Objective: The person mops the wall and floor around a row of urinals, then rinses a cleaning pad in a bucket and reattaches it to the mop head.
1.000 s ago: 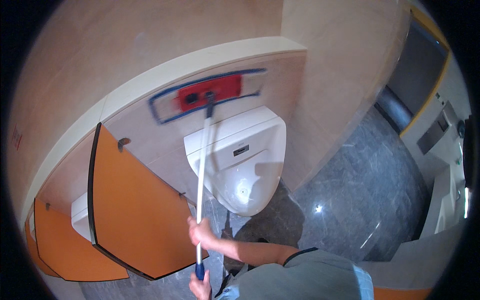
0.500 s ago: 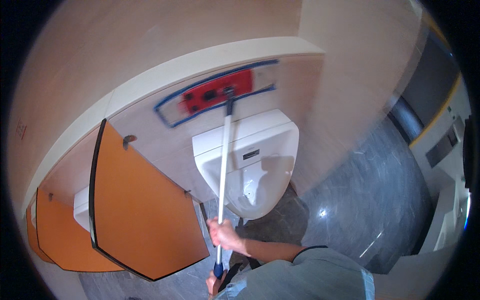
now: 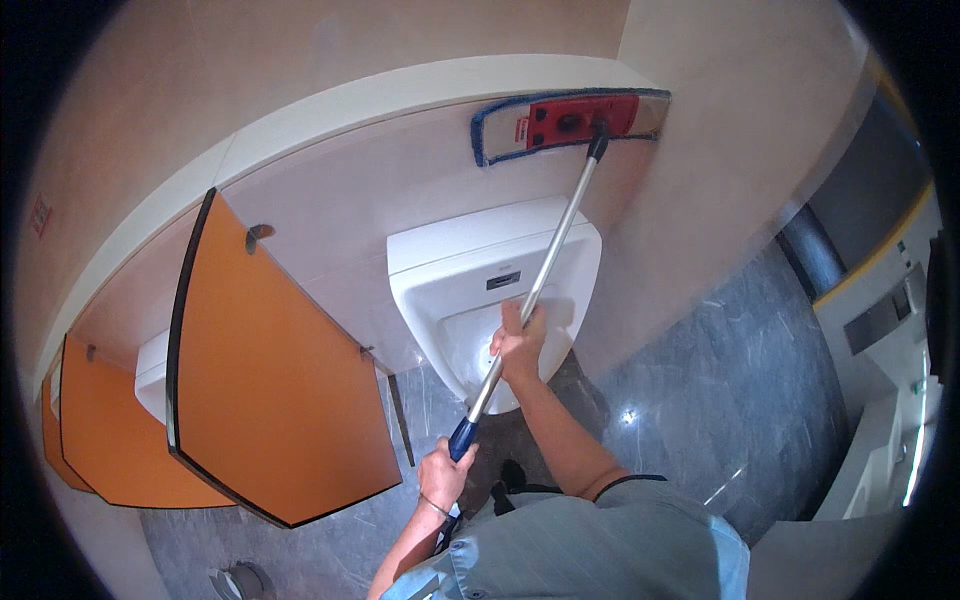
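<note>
A flat mop with a red plate (image 3: 620, 110) and blue-edged pad lies against the wall (image 3: 330, 180) just under a white ledge, close to the right-hand corner. My right hand (image 3: 518, 345) grips its silver pole (image 3: 555, 240) partway down, over the bowl of a white urinal (image 3: 430, 270). Lower and further left, my left hand (image 3: 443, 470) is closed on the pole near its blue grip (image 3: 463, 438). The pole slants from my left hand up to the mop head.
Orange partitions (image 3: 265, 390) stand on the left, with another urinal (image 3: 151, 375) between two. A side wall (image 3: 700, 130) rises on the right beside a yellow-edged doorway (image 3: 850, 210) and white fixtures (image 3: 870, 460). A small dark round object (image 3: 240, 582) is low on the grey floor (image 3: 680, 400).
The mop head has moved right and up toward the corner. The pole now slants rightward, and both my hands have risen in the picture, the right one also moving rightward.
</note>
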`<move>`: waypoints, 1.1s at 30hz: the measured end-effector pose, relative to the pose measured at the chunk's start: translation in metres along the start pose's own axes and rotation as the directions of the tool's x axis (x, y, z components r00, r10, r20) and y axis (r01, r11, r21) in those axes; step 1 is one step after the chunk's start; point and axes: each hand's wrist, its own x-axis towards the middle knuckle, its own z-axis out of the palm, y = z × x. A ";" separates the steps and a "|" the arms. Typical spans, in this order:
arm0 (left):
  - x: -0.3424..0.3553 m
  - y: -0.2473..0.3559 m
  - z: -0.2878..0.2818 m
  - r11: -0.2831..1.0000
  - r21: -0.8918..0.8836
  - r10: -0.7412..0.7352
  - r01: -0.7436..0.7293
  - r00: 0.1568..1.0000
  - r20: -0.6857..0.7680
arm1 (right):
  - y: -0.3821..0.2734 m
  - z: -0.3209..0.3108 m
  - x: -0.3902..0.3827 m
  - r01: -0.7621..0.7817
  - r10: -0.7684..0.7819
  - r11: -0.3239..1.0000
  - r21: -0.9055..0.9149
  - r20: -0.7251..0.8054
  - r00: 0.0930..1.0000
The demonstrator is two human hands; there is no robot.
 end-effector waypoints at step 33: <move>-0.104 -0.109 -0.028 0.924 -0.265 -0.240 0.276 0.957 0.161 | 0.068 0.011 -0.103 -0.063 0.185 0.871 -0.488 0.206 0.961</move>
